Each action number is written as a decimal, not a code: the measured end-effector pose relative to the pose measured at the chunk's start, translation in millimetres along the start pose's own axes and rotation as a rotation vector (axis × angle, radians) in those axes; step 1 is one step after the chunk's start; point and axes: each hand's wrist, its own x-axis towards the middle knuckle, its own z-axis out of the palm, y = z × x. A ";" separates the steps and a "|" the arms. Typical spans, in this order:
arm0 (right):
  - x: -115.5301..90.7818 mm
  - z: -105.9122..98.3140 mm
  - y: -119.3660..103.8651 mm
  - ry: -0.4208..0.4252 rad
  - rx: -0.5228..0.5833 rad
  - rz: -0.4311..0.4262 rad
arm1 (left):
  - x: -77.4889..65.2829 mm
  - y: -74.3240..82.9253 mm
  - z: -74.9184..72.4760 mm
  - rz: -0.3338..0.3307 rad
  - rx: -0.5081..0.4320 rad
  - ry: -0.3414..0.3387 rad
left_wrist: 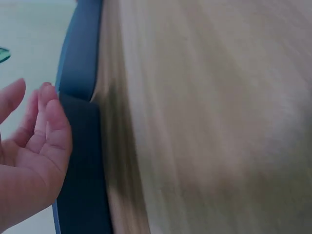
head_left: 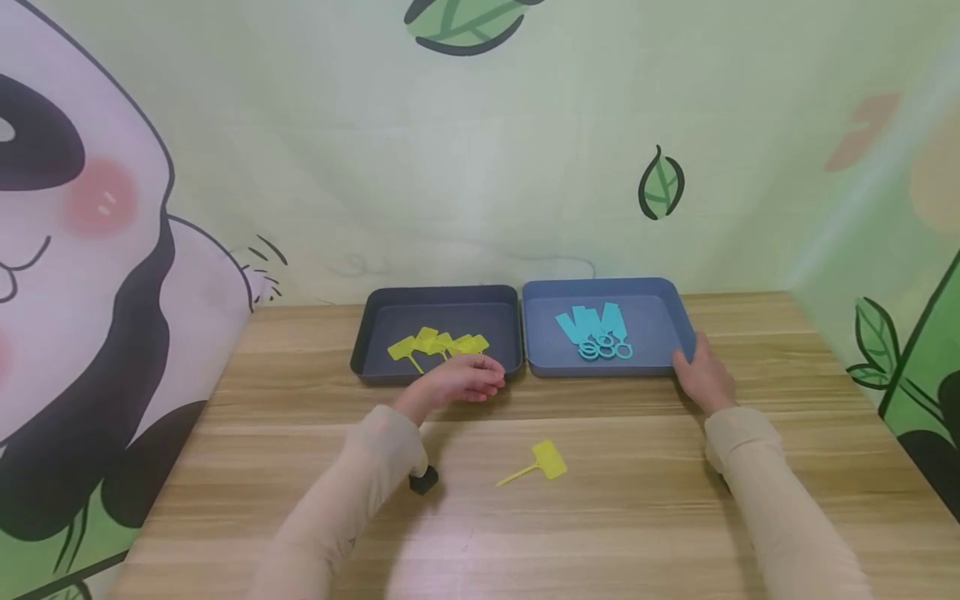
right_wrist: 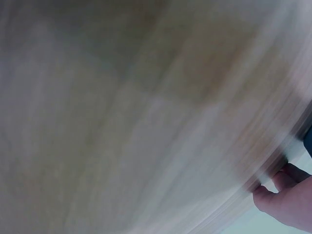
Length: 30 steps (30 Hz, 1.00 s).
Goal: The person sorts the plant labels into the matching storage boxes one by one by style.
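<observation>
My left hand (head_left: 465,379) hovers at the front edge of a dark tray (head_left: 442,294), its fingers loosely bent. Nothing lies between its thumb and fingertips in the left wrist view (left_wrist: 39,141). At the front right corner of a blue tray (head_left: 600,287), my right hand (head_left: 707,375) grips the wall, thumb on the near side. The right wrist view catches only part of that hand (right_wrist: 290,200), with much blur. Several yellow plant labels (head_left: 427,340) lie in the dark tray, partly behind my left hand. Turquoise tags with ring ends (head_left: 596,325) lie bunched in the blue tray.
A single yellow plant label (head_left: 550,460) lies on the wooden table (head_left: 600,533) in front of the trays. By my left sleeve is a small black object (head_left: 424,481), perhaps part of the wrist camera. A printed backdrop (head_left: 337,167) stands behind the trays.
</observation>
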 end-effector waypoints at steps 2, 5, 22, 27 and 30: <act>0.3 0.4 0.4 0.004 -0.003 -0.002 | -0.1 -3.2 3.8 0.014 0.088 -0.049; 0.4 0.8 0.7 0.004 -0.009 0.000 | -3.1 -4.4 12.6 0.063 0.245 -0.120; 1.0 1.7 2.5 0.011 -0.002 -0.006 | -14.4 -13.2 73.7 0.412 1.245 0.037; 0.4 0.8 1.5 0.010 0.004 -0.005 | -19.8 -22.9 94.4 0.369 1.367 0.229; -0.3 0.4 1.2 0.008 0.006 -0.006 | -23.5 -27.3 104.3 0.334 1.395 0.286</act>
